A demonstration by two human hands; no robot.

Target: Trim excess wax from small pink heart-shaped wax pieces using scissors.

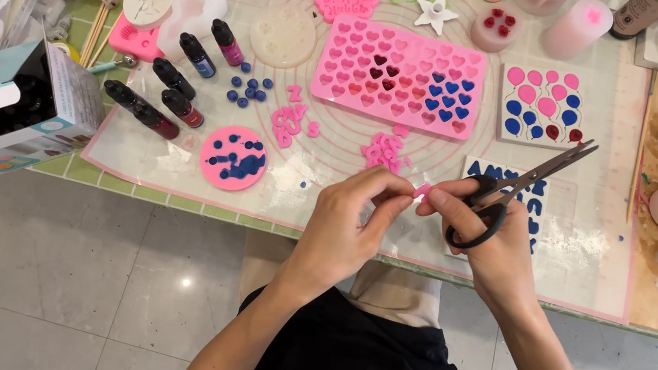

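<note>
Surface: translucent mat (174,161) over green-tiled table (59,167), grey floor tiles below | left hand (345,223) fingertips pinching small pink piece (422,191) above mat's near edge | right hand (496,238) fingers through handles of scissors (522,185), blades nearly closed, long axis pointing up-right toward balloon mould (542,106).
</note>
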